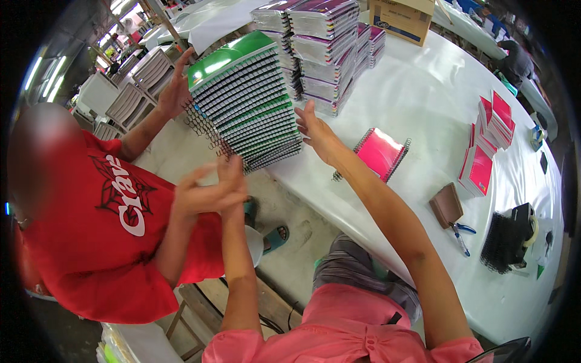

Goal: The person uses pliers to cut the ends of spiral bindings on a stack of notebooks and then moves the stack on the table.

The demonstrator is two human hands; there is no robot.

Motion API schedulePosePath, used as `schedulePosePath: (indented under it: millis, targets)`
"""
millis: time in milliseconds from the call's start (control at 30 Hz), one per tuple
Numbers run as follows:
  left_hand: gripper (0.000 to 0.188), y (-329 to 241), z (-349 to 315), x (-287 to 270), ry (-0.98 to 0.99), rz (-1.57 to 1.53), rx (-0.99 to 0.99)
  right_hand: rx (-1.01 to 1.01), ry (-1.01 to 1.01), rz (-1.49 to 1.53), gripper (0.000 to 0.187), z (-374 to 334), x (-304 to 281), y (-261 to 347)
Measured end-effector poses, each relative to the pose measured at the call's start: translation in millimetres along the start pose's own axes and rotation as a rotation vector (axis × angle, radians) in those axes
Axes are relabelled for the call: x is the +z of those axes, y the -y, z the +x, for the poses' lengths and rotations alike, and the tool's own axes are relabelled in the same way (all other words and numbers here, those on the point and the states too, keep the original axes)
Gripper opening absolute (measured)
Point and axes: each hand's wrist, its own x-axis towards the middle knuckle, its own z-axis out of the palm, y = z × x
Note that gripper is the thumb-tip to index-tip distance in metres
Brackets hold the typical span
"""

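Observation:
A tall stack of spiral-bound notebooks point(248, 103) with green covers and black coils is tilted in front of me, between my hands and a co-worker's. My right hand point(316, 134) is beside the stack's right edge, fingers spread, holding nothing. Near the stack's lower corner is my left hand point(231, 175); its fingers are partly covered by the co-worker's blurred hand point(203, 192), so its grip is unclear. The co-worker's other hand point(174, 88) rests against the stack's far left side. A pink spiral notebook point(380, 154) lies on the table past my right wrist.
Tall piles of purple notebooks point(327, 54) and a cardboard box point(400, 19) stand at the far side of the white table point(417, 91). Pink booklets point(477, 169), a brown case point(446, 204), a blue-handled tool point(461, 236) and black coils point(499, 242) lie at right.

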Motion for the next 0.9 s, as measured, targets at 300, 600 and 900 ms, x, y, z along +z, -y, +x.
schedulePosePath:
  millis: [300, 600, 900]
  targets:
    - [0.035, -23.5, 19.1, 5.4, 0.036, 0.193, -0.079, 0.203, 0.194, 0.108, 0.100, 21.6, 3.2, 12.6]
    - [0.032, -33.3, 16.0, 36.7, -0.027, 0.035, -0.109, 0.128, 0.110, 0.088, 0.093, 14.7, 6.5, 16.2]
    - [0.025, -25.2, 23.8, 51.1, 0.083, 0.000, -0.152, 0.189, 0.098, 0.118, 0.095, 15.1, -25.5, 10.8]
